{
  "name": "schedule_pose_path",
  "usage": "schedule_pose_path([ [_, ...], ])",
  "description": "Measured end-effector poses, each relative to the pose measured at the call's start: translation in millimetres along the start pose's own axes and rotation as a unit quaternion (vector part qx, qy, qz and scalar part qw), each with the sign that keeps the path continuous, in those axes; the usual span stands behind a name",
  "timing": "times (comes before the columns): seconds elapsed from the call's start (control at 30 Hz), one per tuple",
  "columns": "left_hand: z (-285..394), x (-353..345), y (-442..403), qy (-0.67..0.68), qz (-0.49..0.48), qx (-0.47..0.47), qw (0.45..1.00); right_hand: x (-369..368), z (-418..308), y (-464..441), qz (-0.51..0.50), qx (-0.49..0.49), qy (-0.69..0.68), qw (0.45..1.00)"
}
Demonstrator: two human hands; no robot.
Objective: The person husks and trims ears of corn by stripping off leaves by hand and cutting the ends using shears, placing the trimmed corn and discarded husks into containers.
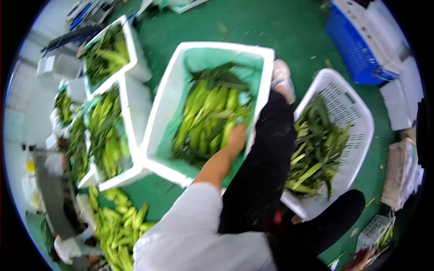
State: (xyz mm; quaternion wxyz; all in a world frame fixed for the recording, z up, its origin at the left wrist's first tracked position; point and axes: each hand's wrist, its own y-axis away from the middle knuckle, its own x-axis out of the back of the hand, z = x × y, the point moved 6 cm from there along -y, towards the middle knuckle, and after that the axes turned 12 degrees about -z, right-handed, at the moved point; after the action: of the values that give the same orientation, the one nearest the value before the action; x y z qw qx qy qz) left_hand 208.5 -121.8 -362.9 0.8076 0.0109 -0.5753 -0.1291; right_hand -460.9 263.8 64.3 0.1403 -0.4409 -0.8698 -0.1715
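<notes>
My left hand (237, 135) reaches into a large white foam box (156, 117) lined with green plastic. It rests at the right side of a row of corn ears (205, 106) in green husks, touching or close to the nearest ear. Its fingers are blurred and partly hidden, so a grip cannot be made out. A pale bluish patch shows by the fingertips. Dark green leaves (221, 77) lie at the far end of the row. At the bottom right edge, what looks like my right hand (359, 259) is near a grey basket (374, 232) holding corn; its fingers are unclear.
Right of my leg stands a white perforated basket (359, 135) of stripped husks (318, 144). More foam boxes (135, 97) with corn stand at left. A pile of corn (120, 228) lies on the green floor (244, 22). A blue crate (352, 49) stands at upper right.
</notes>
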Motion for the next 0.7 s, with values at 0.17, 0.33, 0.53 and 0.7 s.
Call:
schedule_pose_path([
  [0.17,-17,-21,-27,-0.007,-0.179,0.108,0.978,-181,-77,47,-0.175,0.119,-0.093,0.973],
  [0.33,-28,-6,0,0.18,-0.177,0.088,0.964,-259,-76,89,-0.288,0.105,-0.171,0.936],
  [0.53,-31,8,71,0.545,-0.172,0.029,0.82,-255,-70,126,-0.292,-0.065,-0.134,0.945],
  [0.7,-107,-47,69,0.448,-0.158,0.139,0.869,-270,-37,122,-0.412,-0.087,-0.207,0.883],
])
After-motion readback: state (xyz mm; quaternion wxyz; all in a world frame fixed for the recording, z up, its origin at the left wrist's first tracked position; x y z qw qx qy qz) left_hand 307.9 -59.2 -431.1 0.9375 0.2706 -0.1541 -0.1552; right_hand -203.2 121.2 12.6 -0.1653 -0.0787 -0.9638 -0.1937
